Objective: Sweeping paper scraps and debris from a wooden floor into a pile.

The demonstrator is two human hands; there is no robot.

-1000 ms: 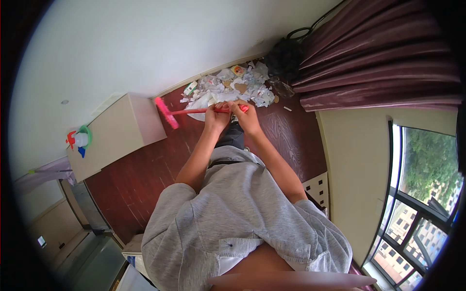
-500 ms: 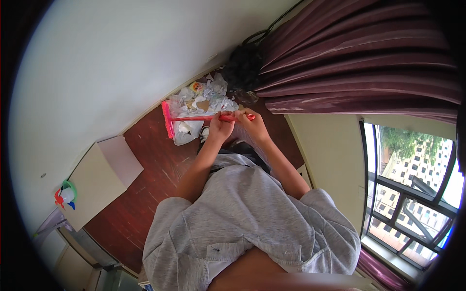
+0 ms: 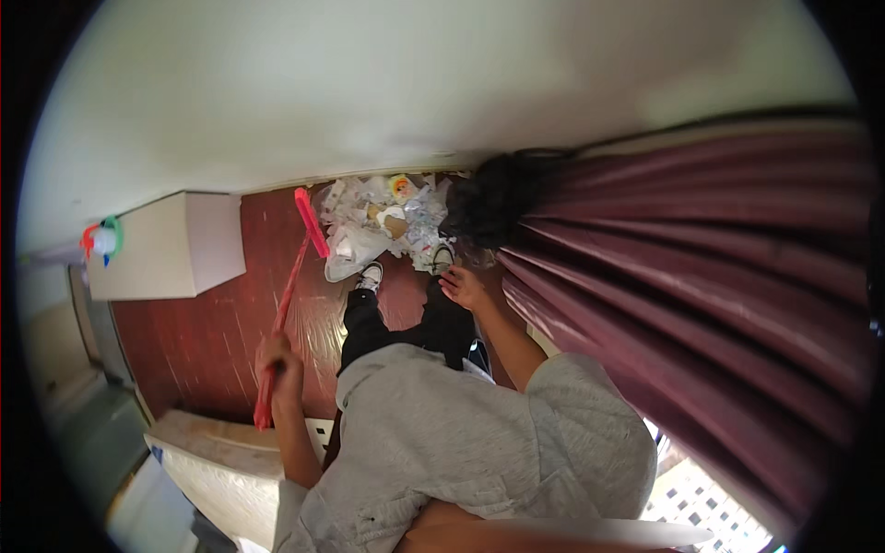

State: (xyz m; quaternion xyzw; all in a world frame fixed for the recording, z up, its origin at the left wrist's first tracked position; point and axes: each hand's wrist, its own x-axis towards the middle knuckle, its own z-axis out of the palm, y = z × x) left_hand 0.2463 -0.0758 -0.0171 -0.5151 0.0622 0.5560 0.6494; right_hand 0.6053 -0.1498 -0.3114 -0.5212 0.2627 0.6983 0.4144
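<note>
My left hand (image 3: 280, 358) is wrapped round the red handle of a broom (image 3: 293, 276), near the handle's end. The broom slants away from me, and its pink head (image 3: 312, 224) lies at the left side of a heap of litter (image 3: 392, 217) on the floor. White crumpled paper, clear plastic bags and a brown piece make up the heap. In front of my right shoe (image 3: 442, 258), as seen here, hovers my right hand (image 3: 464, 288), empty, with its fingers loosely apart.
A black bundle (image 3: 498, 198) stands right of the litter, beside a long purple curtain (image 3: 701, 240). The white wall (image 3: 369, 92) runs behind the heap. At the left is a pale box-like cabinet (image 3: 166, 244); a cream-coloured piece of furniture (image 3: 221, 470) is at lower left.
My right hand has let go of the broom handle. My left hand has swung the handle toward the lower left, turning the broom from crosswise to lengthwise. The view has turned too.
</note>
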